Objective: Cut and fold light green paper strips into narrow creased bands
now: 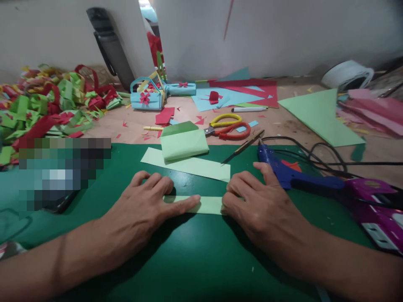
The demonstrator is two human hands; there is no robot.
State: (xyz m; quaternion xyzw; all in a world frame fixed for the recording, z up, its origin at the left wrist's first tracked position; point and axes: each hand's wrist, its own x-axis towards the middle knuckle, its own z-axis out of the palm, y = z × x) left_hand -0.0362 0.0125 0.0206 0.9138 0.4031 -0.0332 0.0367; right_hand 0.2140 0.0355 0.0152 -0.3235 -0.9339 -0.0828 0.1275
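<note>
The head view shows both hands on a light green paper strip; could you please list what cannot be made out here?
- Light green paper strip: both ends lie under the left hand and right hand.
- Item at the left of the green cutting mat: hidden by a pixelated patch.
- Blue glue gun: its rear disappears behind a purple object, itself cut off by the right edge.
</note>
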